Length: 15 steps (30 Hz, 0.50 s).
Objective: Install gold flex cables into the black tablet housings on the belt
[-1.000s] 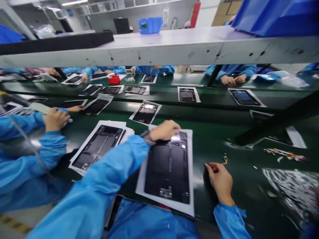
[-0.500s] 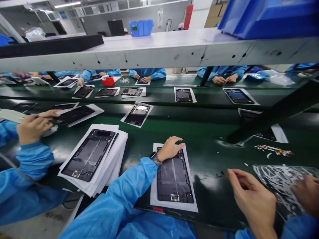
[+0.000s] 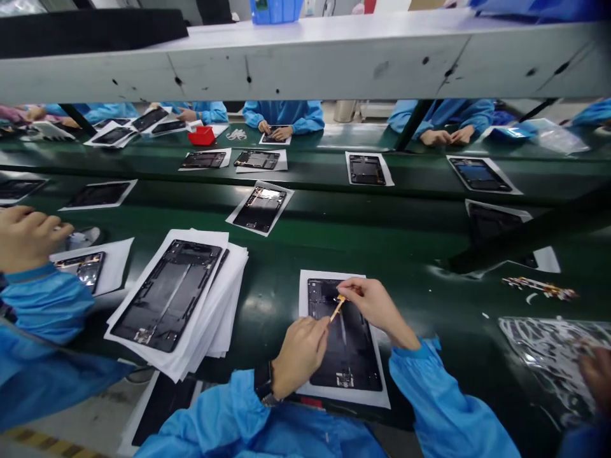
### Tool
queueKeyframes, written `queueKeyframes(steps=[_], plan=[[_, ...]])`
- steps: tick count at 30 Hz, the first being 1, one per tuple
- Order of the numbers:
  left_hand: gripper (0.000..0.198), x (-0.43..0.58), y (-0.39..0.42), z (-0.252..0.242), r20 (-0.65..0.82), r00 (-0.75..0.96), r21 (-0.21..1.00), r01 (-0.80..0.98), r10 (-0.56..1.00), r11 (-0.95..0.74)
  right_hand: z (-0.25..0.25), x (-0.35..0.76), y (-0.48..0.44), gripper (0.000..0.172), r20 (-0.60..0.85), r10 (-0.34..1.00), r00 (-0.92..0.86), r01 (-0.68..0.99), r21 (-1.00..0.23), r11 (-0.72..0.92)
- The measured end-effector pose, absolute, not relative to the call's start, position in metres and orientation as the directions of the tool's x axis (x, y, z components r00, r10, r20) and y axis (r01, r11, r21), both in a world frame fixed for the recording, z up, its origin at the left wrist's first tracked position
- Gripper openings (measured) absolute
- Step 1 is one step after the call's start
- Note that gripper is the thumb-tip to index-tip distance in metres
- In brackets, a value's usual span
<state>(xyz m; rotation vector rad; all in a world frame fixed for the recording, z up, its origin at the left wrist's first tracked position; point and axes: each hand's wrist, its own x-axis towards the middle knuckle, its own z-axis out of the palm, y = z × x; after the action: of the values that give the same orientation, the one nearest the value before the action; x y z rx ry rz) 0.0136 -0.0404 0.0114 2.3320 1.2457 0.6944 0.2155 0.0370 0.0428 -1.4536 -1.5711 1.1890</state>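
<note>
In front of me a black tablet housing lies on a white sheet, its inner side up. My left hand, with a dark watch at the wrist, is closed on the lower end of a thin orange flex cable. At the cable's upper end, my right hand pinches it between thumb and fingers. Both hands are over the housing's upper half. Whether the cable touches the housing I cannot tell.
Left of me stands a stack of white sheets and housings. Orange flex cables and a clear bag of white strips lie right. A slanted dark post and a low shelf cross the view. A co-worker's hand is at left.
My right hand has come left from the bench to above the housing. My left hand has drawn down from the housing's top edge; both now hold the cable. A co-worker's housing at left has moved.
</note>
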Motion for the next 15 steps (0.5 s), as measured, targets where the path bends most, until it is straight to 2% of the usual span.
queueKeyframes(steps=[2,5,8,12,15], plan=[[0.028,0.003,-0.037,0.007,0.281,0.521,0.430,0.683,0.806,-0.591,0.027,0.204,0.052,0.033,-0.162,0.959,-0.233,0.290,-0.953,-0.090],[0.025,-0.005,-0.031,0.008,0.334,0.538,0.339,0.698,0.774,-0.631,0.008,0.195,0.065,0.041,-0.244,0.924,-0.293,0.203,-0.961,-0.189],[0.023,-0.006,-0.026,0.014,0.373,0.523,0.327,0.699,0.767,-0.636,0.001,0.196,0.066,0.046,-0.273,0.906,-0.322,0.117,-0.962,-0.248],[0.021,-0.002,-0.025,0.020,0.401,0.524,0.342,0.675,0.751,-0.653,0.004,0.203,0.059,0.038,-0.266,0.895,-0.359,-0.094,-0.943,-0.318],[0.022,-0.001,-0.026,0.020,0.412,0.534,0.370,0.642,0.738,-0.671,0.012,0.205,0.056,0.032,-0.266,0.891,-0.368,-0.128,-0.935,-0.332]])
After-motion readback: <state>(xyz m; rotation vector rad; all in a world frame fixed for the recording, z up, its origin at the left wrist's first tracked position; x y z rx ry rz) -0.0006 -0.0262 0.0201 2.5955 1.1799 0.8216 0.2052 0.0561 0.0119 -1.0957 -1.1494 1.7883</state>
